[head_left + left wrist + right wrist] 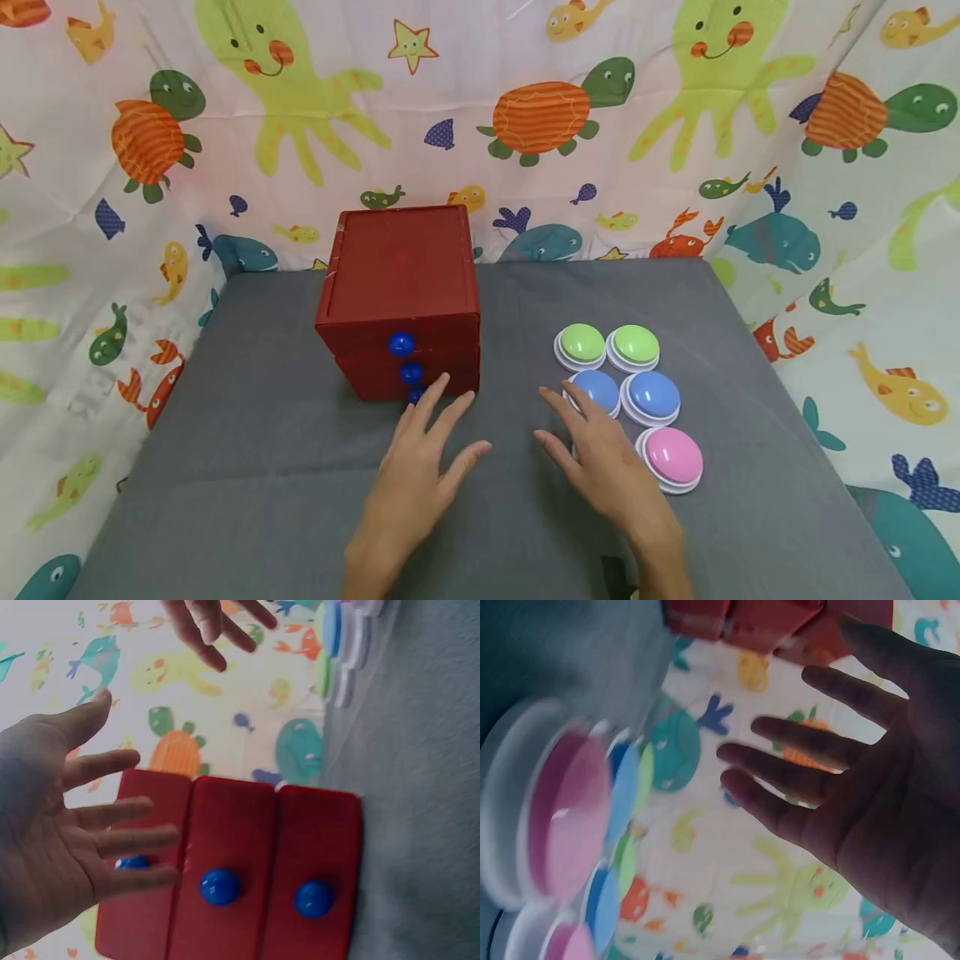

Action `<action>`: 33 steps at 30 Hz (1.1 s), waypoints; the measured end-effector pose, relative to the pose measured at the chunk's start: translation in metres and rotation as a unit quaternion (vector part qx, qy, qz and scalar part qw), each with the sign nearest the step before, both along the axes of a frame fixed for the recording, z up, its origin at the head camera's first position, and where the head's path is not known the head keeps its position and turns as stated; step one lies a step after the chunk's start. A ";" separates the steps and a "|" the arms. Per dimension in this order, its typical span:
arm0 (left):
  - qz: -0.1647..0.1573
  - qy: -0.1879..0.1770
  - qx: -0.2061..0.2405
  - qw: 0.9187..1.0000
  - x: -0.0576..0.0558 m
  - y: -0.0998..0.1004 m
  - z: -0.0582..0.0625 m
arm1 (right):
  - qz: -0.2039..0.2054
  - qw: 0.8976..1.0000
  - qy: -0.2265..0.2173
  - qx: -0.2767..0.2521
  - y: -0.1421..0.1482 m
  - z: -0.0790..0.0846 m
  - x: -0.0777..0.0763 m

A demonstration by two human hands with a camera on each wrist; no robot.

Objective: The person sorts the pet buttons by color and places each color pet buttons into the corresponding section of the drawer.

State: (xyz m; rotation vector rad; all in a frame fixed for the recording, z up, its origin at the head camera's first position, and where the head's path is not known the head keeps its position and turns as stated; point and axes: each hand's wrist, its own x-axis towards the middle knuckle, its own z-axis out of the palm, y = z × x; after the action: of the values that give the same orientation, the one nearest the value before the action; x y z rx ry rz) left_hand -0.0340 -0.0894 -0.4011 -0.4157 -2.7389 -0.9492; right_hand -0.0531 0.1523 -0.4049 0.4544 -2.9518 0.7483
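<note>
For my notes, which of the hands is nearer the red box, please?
Left: the left hand is in front of the red box; the right hand is off to its right.

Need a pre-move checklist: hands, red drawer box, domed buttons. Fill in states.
1. Left hand empty: ok, fingers spread.
2. Right hand empty: ok.
3. Drawers of the red box shut: ok, fronts look flush.
4. Left hand off the blue knobs: ok, each shows clear of it in some view.
5. All six domed buttons visible from head: not ok, right hand hides nearly all of one pink button.
6. Drawer contents: cannot tell.
</note>
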 end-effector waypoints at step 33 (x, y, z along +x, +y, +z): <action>0.185 -0.056 0.244 0.950 -0.091 -0.113 0.044 | 0.164 0.962 0.096 -0.197 -0.144 0.030 -0.055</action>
State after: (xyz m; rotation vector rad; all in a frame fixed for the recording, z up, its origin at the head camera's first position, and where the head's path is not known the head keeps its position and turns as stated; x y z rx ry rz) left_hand -0.1253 -0.2022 -0.3570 0.2358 -2.4135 -1.5037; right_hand -0.1086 0.0087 -0.3751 0.9278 -2.4865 1.2138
